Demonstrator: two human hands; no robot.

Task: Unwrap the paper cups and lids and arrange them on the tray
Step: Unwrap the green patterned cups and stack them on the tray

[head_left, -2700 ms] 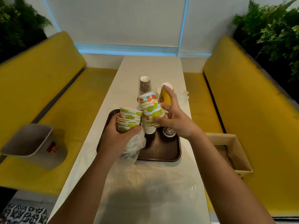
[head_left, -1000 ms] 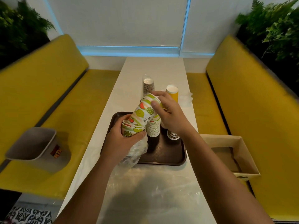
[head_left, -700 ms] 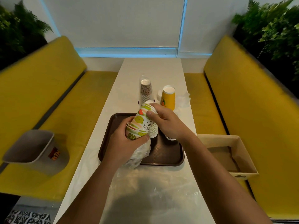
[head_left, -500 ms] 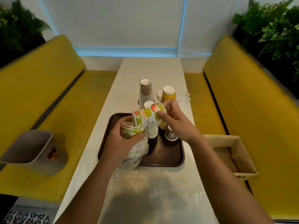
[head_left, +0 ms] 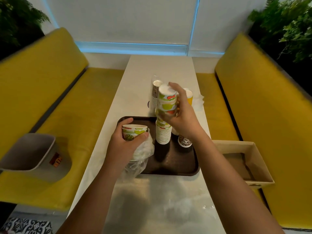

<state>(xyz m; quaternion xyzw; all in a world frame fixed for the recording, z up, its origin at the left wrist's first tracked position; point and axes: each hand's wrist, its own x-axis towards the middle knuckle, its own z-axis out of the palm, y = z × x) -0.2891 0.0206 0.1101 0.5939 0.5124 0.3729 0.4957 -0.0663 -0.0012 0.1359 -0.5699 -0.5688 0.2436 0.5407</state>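
Observation:
A brown tray lies on the white table. My left hand grips a short stack of fruit-print cups with clear plastic wrap bunched under it, over the tray's left edge. My right hand holds another stack of fruit-print cups, bottoms up, above an upside-down cup stack standing on the tray. A small patterned cup sits on the tray to the right.
Behind the tray stand a wrapped brown-patterned cup stack and a yellow cup beside crumpled plastic. A grey bin sits on the left bench, an open cardboard box on the right bench. Clear plastic sheet covers the near table.
My right hand pulled several fruit-print cups off the stack in my left hand, turned them bottoms up and raised them over the stack on the tray. The left hand stayed put.

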